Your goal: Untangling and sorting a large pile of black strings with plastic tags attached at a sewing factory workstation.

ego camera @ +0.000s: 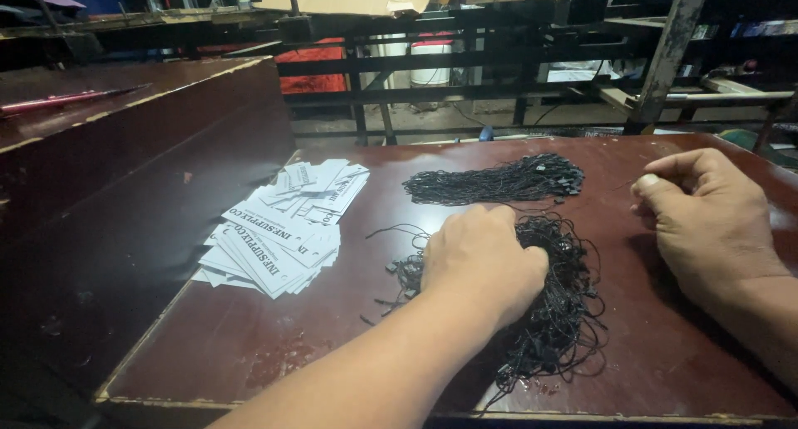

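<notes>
Left hand [482,258] is palm-down on the tangled pile of black string loops [553,313], fingers [524,271] curled into the strings and closed on a bunch; the tangle spreads out right of and below the knuckles. Right hand [706,221] rests on the dark red counter [274,346], well right of the pile, thumb and forefinger pinched together; a thin strand may be between them, cannot tell. Neater bundle of black strings [499,182] lies just behind the pile. Stack of white printed tags [278,229] sits to the left, apart from both hands.
</notes>
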